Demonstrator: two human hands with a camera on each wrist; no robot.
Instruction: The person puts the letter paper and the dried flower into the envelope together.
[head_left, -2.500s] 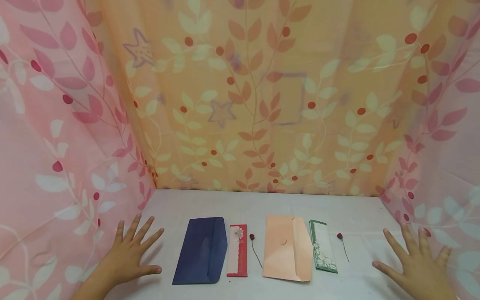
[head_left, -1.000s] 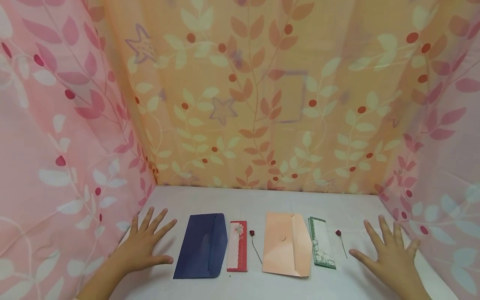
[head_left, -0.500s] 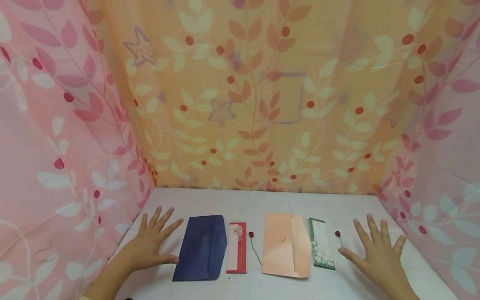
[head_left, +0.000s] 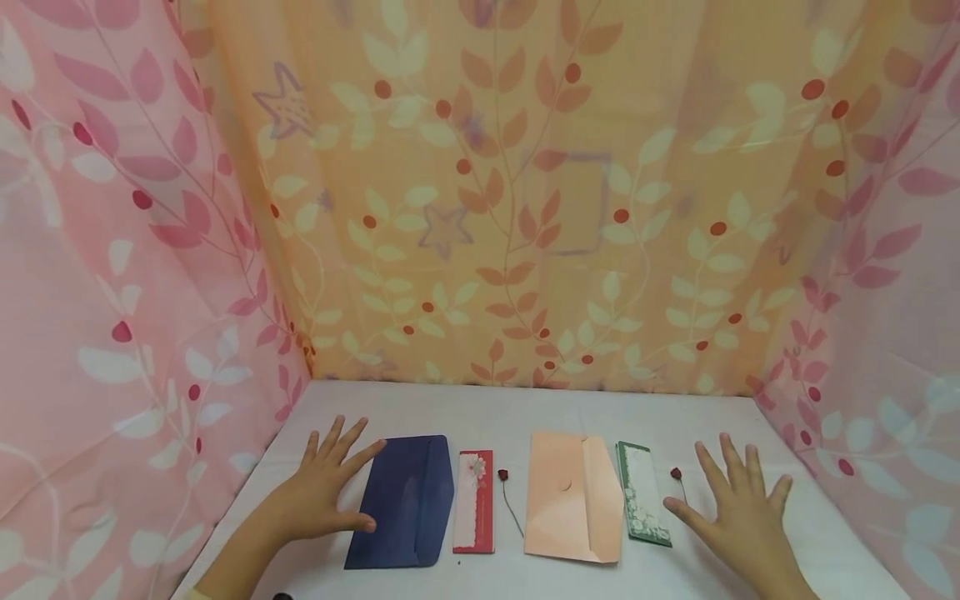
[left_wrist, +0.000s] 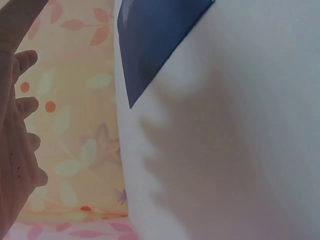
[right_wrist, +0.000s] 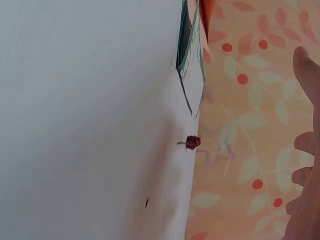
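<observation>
My left hand (head_left: 322, 492) hovers with fingers spread at the left side of a navy envelope (head_left: 401, 500); its thumb and forefinger overlap the envelope in the head view. In the left wrist view a gap separates that hand (left_wrist: 17, 130) from the envelope (left_wrist: 157, 45). To the right lie a red-and-white card (head_left: 474, 500), a small dark-red rose (head_left: 503, 475) on a thin stem, a peach envelope (head_left: 570, 500) and a green-and-white card (head_left: 644, 493). Fingers spread, my right hand (head_left: 738, 512) hovers beside a second rose (head_left: 677, 473), partly hiding its stem. Both hands hold nothing.
The items lie in a row on a white-covered table (head_left: 420, 404). Patterned curtains rise behind (head_left: 510, 250) and on both sides. A dark object (head_left: 282, 596) barely shows at the bottom edge of the head view.
Both hands have drifted inward, the left one rightward over the navy envelope's edge and the right one leftward towards the rose. Envelopes, cards and roses have stayed in place.
</observation>
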